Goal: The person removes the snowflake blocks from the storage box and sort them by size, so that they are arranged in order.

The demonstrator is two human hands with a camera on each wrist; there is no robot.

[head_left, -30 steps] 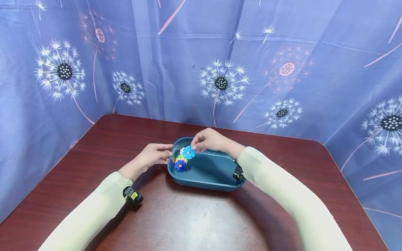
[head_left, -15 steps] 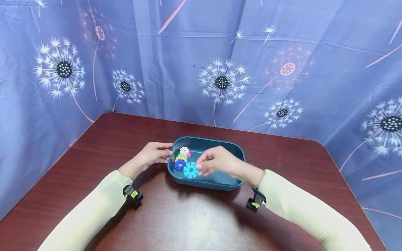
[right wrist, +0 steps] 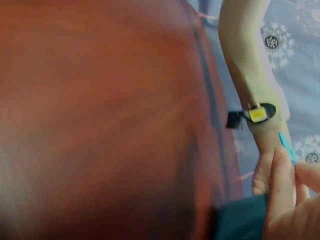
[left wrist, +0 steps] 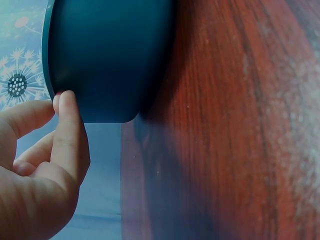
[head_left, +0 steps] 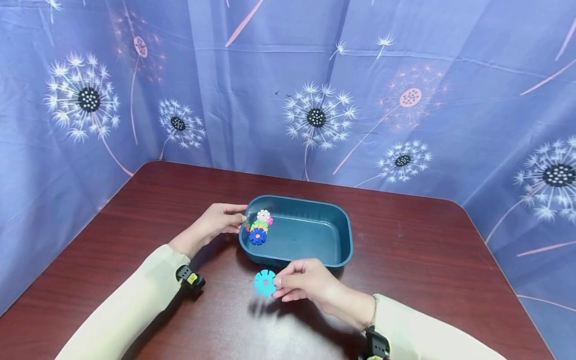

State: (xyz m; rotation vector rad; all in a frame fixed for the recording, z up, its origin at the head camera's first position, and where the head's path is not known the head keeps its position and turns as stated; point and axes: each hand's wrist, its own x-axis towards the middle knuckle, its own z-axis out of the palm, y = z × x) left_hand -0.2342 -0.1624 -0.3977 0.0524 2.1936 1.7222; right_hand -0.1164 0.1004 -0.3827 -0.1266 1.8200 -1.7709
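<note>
A light-blue notched plastic disc [head_left: 264, 283], shaped like a flower, is pinched between the thumb and fingers of my right hand [head_left: 310, 285]. It is above the table, in front of a dark teal plastic basin [head_left: 306, 259]. In the right wrist view the disc [right wrist: 287, 146] shows edge-on. My left hand [head_left: 216, 224] pinches the basin's left end at the rim; the left wrist view has thumb and finger together at the edge of the wall [left wrist: 110, 60]. Several flower discs lie at the basin's left end, among them a dark blue one [head_left: 258, 236] and a white one [head_left: 263, 215].
The basin stands on a dark red wood-grain table [head_left: 418, 250] with rounded far corners. A blue curtain [head_left: 252, 100] with dandelion prints hangs behind and at the sides. Black camera straps sit on both wrists, the left one [head_left: 191, 280] over the sleeve's end.
My right hand has carried the light-blue disc from over the basin's left end, across the near rim, to in front of the basin. The left hand has stayed at the rim.
</note>
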